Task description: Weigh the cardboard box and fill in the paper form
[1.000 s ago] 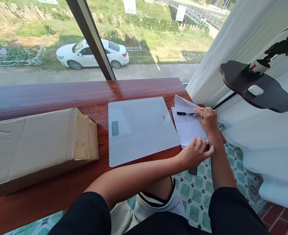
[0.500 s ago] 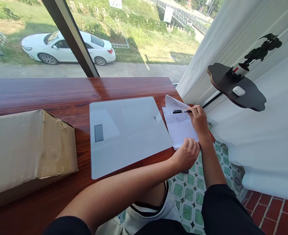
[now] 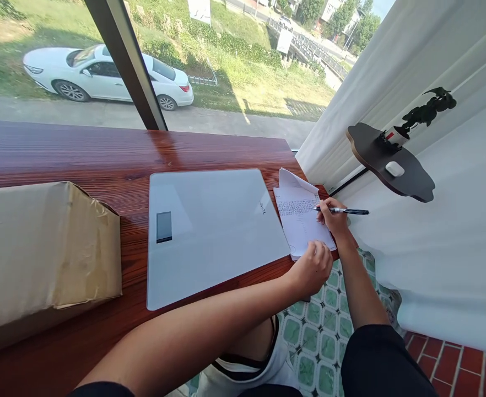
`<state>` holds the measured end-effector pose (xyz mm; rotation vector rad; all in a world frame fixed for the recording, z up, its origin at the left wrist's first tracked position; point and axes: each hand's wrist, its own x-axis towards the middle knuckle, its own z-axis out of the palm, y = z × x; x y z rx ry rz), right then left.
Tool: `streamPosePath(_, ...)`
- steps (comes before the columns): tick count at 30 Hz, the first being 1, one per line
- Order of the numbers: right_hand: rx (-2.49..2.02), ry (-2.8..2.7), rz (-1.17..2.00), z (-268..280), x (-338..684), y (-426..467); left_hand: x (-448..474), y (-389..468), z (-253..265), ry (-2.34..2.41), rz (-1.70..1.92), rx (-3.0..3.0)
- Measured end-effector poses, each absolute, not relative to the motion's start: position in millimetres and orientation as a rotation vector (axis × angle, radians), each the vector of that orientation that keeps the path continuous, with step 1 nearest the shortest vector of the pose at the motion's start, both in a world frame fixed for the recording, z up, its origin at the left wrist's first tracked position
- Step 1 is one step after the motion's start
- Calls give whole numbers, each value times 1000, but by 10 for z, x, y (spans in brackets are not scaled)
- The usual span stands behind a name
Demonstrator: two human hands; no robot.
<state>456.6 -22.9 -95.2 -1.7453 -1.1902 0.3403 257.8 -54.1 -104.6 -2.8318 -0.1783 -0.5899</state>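
On the right end of the desk lies a white notepad [image 3: 304,229], its top page folded back and several lines of small handwriting across its upper part. My right hand [image 3: 334,218] is closed around a black-and-clear pen [image 3: 352,211]. The pen's tip points left and is at the written lines; its dark end sticks out to the right. My left hand [image 3: 314,267] lies at the notepad's near edge with curled fingers closed on that edge. Its fingertips are partly hidden. A light grey glass scale [image 3: 214,237] with a small dark display is directly left of the notepad.
A taped cardboard box [image 3: 48,248] stands on the left of the reddish wooden desk [image 3: 226,149]. Beyond the window, a white car [image 3: 111,77] is parked. At right, a dark wavy-edged shelf [image 3: 367,143] bears a potted plant [image 3: 428,107] and a small white case [image 3: 394,169], before white curtains.
The pen, earlier lying leftward across the page at my right fingertips, is now turned into a writing grip with its tip lower on the page. The camera view has shifted slightly.
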Motion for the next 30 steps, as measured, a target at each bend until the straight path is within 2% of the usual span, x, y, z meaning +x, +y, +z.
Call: streamPosePath(30, -1821, -1227, 381, -968, 4526, -208, 2566, -537, -1013, -177, -582, -2880)
